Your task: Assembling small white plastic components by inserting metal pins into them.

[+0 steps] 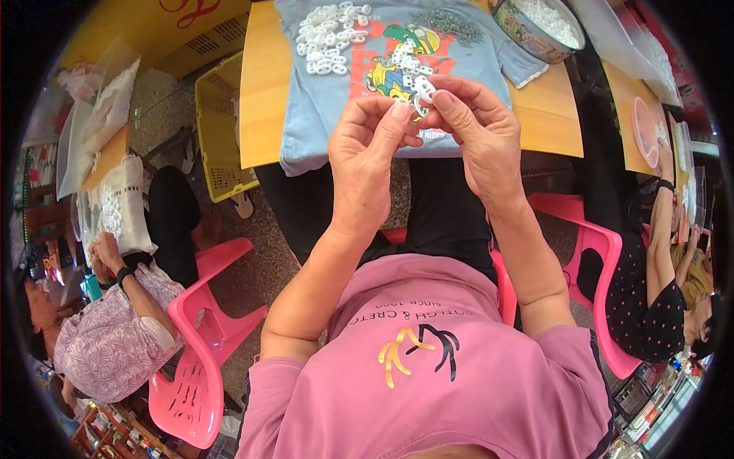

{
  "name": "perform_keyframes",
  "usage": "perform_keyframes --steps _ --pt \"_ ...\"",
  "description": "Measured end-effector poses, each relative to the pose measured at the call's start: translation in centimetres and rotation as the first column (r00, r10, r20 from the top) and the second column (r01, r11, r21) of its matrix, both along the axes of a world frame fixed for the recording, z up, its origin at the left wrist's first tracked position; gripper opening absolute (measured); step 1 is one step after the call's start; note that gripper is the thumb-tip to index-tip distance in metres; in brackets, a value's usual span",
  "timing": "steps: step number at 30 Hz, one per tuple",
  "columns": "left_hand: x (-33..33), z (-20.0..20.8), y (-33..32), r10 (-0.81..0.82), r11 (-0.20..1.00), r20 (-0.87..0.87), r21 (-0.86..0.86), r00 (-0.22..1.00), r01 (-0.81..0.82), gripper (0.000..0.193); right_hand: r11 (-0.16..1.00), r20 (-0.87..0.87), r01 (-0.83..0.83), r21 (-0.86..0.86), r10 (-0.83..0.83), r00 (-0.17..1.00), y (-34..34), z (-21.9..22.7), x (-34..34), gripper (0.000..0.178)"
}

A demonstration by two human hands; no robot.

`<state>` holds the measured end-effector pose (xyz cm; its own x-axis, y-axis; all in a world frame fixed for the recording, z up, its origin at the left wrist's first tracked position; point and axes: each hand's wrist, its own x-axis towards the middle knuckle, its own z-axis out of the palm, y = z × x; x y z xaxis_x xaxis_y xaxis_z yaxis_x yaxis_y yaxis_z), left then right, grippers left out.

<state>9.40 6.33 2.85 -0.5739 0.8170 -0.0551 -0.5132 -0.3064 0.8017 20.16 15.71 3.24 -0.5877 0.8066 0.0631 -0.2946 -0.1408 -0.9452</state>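
Over the near edge of a blue T-shirt (313,126) laid on the table, both my hands meet fingertip to fingertip. Between thumb and fingers, my right hand (482,130) pinches a small white plastic piece (425,90). My left hand (363,145) is closed in a pinch beside it, with a bit of white at its fingertips too small to make out. Just beyond my fingers lie several small white plastic pieces (411,58). A heap of white two-holed plastic pieces (329,37) sits at the far left, and a pile of small dark metal parts (447,27) at the far right.
A round tin (527,44) of white pieces stands at the table's (562,115) far right. Left of the table is a yellow plastic crate (218,130). People on pink chairs (199,344) work at both sides; a pink basin (644,131) is at right.
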Motion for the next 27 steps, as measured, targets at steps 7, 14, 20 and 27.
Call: perform_keyframes --steps 7,14,20,27 --pt "0.1 0.2 0.0 -0.001 1.0 -0.02 -0.025 1.0 0.001 0.015 0.998 0.042 0.015 0.063 -0.018 0.999 -0.2 0.2 -0.1 0.024" --pt "-0.1 0.1 0.0 -0.004 0.999 -0.05 -0.048 0.999 0.002 0.013 0.986 0.085 0.006 0.166 -0.02 0.996 -0.2 0.4 -0.1 0.023" --pt "-0.1 0.0 0.0 0.001 0.999 -0.095 -0.054 0.995 -0.006 0.013 0.949 0.123 -0.002 0.314 -0.038 0.992 -0.6 0.6 -0.3 0.022" --pt "-0.1 -0.3 -0.1 0.022 0.999 -0.054 -0.024 0.998 -0.023 0.012 0.96 0.148 -0.01 0.278 -0.033 0.988 -1.1 0.6 -0.5 0.022"
